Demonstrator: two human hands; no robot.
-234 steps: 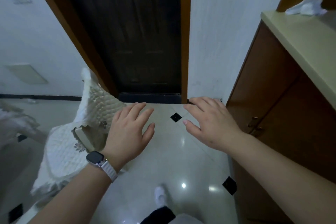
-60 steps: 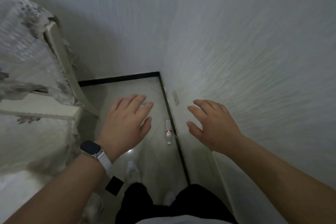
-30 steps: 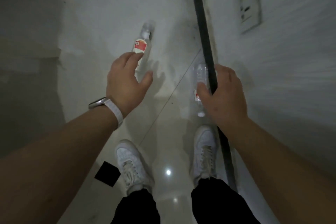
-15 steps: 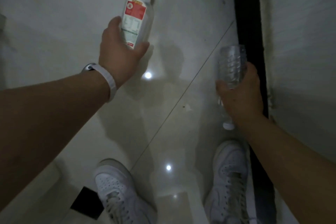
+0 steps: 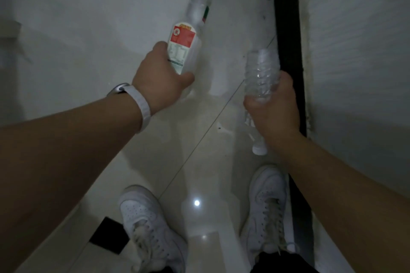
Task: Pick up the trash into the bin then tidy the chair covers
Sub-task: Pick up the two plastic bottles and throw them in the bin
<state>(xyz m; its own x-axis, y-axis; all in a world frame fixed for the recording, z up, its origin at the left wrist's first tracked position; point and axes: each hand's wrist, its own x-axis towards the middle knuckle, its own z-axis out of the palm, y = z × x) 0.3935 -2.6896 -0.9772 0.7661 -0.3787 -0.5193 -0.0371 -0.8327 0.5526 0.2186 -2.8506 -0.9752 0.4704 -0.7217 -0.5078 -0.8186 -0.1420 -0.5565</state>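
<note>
My left hand [image 5: 158, 83] grips a clear bottle with a red and white label [image 5: 185, 40] around its lower body, neck pointing away from me, above the pale tiled floor. My right hand [image 5: 274, 107] is wrapped around a ribbed, clear plastic bottle [image 5: 261, 68]; its base points away and its white cap [image 5: 259, 150] sticks out below my palm. Neither the bin nor the chair covers are in view.
A black skirting strip [image 5: 287, 29] runs along the white textured wall [image 5: 355, 51] at the right. My two white shoes [image 5: 150, 228] [image 5: 266, 206] stand on the glossy floor [image 5: 88, 29], with a small black tile [image 5: 109, 238] near the left shoe.
Since a second ago both hands have closed on the bottles lying on the floor and lifted them slightly. The camera has tilted further down toward my feet.
</note>
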